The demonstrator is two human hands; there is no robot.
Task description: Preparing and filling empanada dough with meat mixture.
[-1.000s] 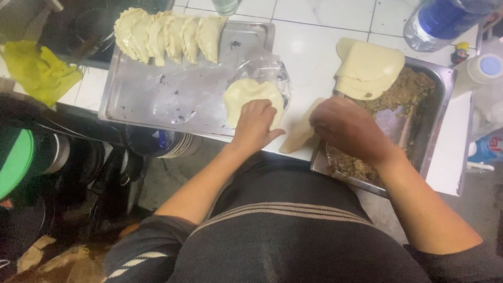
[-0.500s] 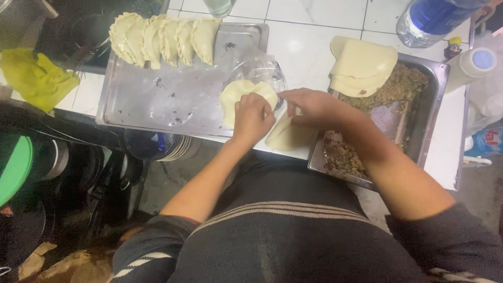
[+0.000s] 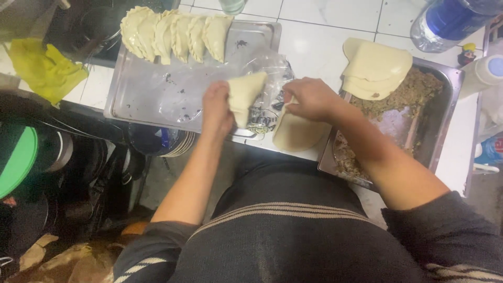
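A white tiled table (image 3: 319, 42) was seen from above, with the person's dark striped sweater filling the lower part of the view. On the table a large flat metal tray (image 3: 157, 94) was laid at the left, and along its far edge a row of folded, crimped pastries (image 3: 175, 34) was lined up, each overlapping the next. A deep metal pan (image 3: 445, 112) was set at the right, partly filled with brown minced filling (image 3: 408, 94); a stack of round dough discs (image 3: 374, 65) was rested on its far left corner.

A folded dough pocket (image 3: 245, 94) was held up by the left hand (image 3: 217, 107), the fingers closed around its lower left edge, above the near right corner of the tray. Just right of it, the right hand (image 3: 309, 99) was curled narrow, its fingertips pinched near a crumpled clear plastic sheet (image 3: 270, 71); what exactly was pinched could not be told. A flat dough disc (image 3: 296, 133) was lying under that hand, at the table's near edge, between tray and pan.

A yellow cloth (image 3: 44, 71) was draped at the far left. A blue-labelled plastic bottle (image 3: 450, 23) was cut off at the top right corner. The dark shelves below the table at the left were hard to make out.
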